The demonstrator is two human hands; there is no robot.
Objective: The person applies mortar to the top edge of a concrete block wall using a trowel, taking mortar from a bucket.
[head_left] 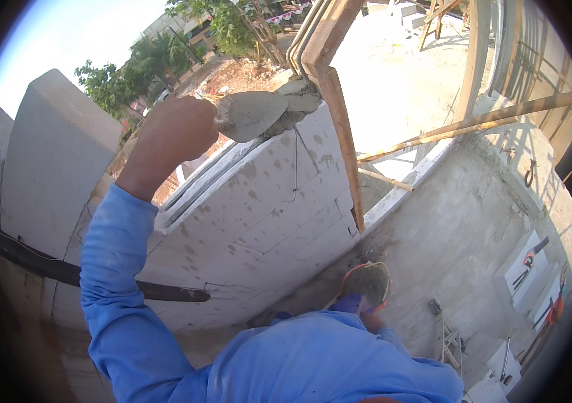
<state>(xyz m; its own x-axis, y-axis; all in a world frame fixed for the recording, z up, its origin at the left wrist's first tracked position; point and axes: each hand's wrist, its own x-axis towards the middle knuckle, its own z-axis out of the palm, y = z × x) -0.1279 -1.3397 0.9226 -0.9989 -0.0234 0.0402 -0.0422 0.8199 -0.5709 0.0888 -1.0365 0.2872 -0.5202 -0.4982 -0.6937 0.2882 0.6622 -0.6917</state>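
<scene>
With your left hand (188,124) closed around the trowel (249,115) at eleven o'clock, its blade by the mortar (304,104) atop the block wall (266,201), a careless tilt could spill mix over the edge; overreaching could knock the timber post (333,114) at one. At half past four, your right hand (370,322), its grip unclear, might tip the mortar bucket (388,290) if it catches the rim.

Strong daylight bleaches the pale bare ground (400,74) outside, while the grey-spotted white block wall (259,208) sits in soft shade; fisheye distortion bends straight edges toward a dark, blurred rim.
</scene>
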